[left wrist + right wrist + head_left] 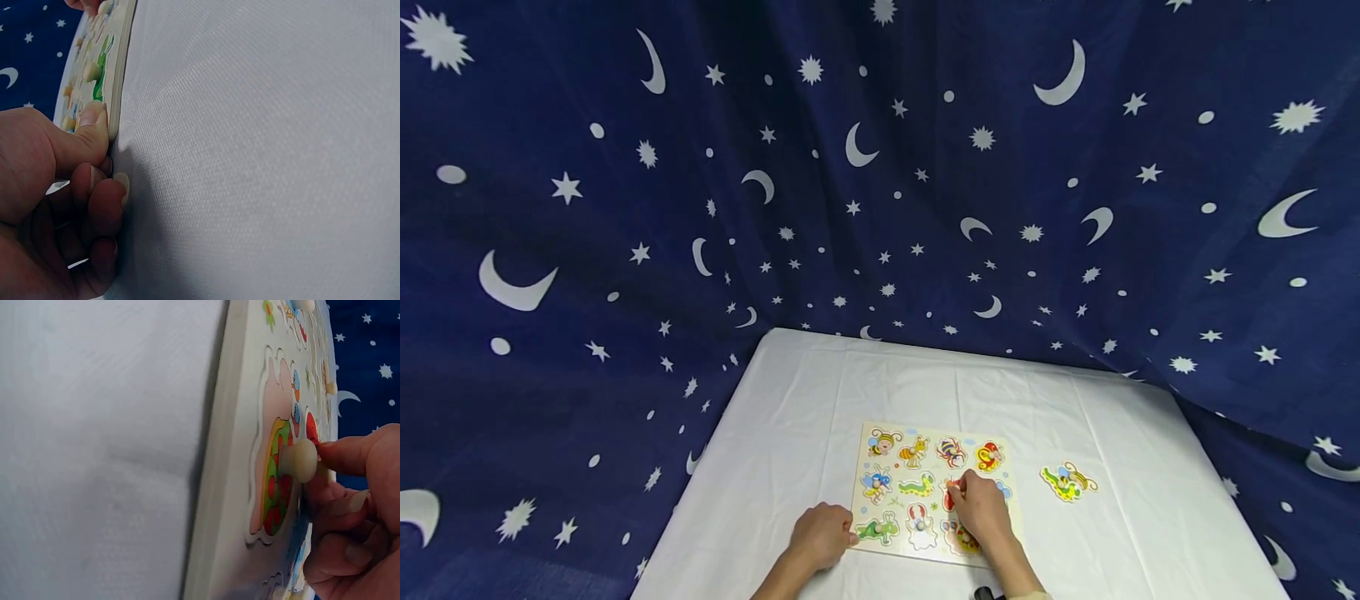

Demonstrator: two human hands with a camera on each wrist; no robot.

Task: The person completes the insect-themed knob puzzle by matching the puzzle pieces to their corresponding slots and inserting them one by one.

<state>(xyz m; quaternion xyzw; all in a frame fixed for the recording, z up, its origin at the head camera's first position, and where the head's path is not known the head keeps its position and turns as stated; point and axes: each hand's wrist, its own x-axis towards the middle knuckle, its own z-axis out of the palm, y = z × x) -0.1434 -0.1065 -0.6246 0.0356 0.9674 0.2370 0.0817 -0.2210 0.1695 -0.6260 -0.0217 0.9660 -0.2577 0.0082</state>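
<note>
A pale wooden peg puzzle board (897, 502) with insect pictures lies on the white cloth. At its near left corner, my left hand (822, 536) grips the edge; in the left wrist view the thumb (94, 119) presses on the top face, fingers curled beside it. My right hand (981, 504) is over the board's right side, its fingertips pinching at a red puzzle piece (311, 427), whose knob is hidden by the fingers. Nearer me sits the snail piece (278, 478) with its round knob (303, 460). A green grasshopper-like piece (877, 528) lies near the left hand.
To the right of the board, a yellow-green caterpillar piece (1060, 483) and a bee piece (1078, 477) lie overlapping on the white tablecloth (1120, 533). A dark blue curtain (880, 192) with moons and stars surrounds the table. A small black object (983, 593) shows at the bottom edge.
</note>
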